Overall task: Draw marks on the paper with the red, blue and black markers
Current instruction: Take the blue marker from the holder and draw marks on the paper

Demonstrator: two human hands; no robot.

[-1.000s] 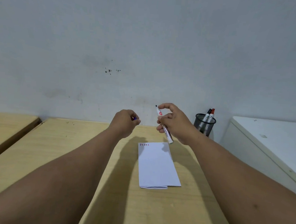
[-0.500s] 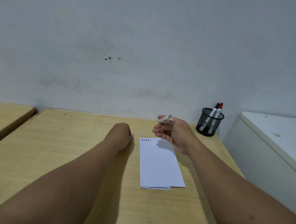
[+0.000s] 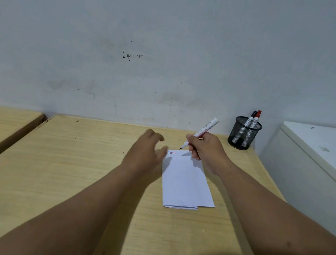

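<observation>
- Since half a second ago the right hand [image 3: 205, 150] has turned the marker [image 3: 200, 134] from lying flat across the fingers to a writing hold, and the left hand [image 3: 145, 155] has changed from a fist to spread fingers.
- Now the uncapped marker is tilted, its dark tip just above the far edge of the paper [image 3: 185, 180]; I cannot tell if the tip touches it. Its white barrel points up toward the back-right corner of the desk [image 3: 61, 159].
- Fingers of the right hand are closed around the lower part of the barrel, and the heel of the hand is over the right edge of the paper.
- White folded paper lies flat in the right half of the desk, with small red, blue and black marks [image 3: 171, 152] at its far-left corner.
- Left hand is blurred, fingers apart and holding nothing, just beside the far-left corner of the paper.
- Left half of the smooth light wooden desk is free room.
- At the back-right corner stands a round black mesh cup [image 3: 242, 135] with a black-capped marker [image 3: 251, 118] and a red-capped marker [image 3: 257, 117] upright inside.
- Beyond the right edge of the desk there is a white cabinet [image 3: 310, 157].
</observation>
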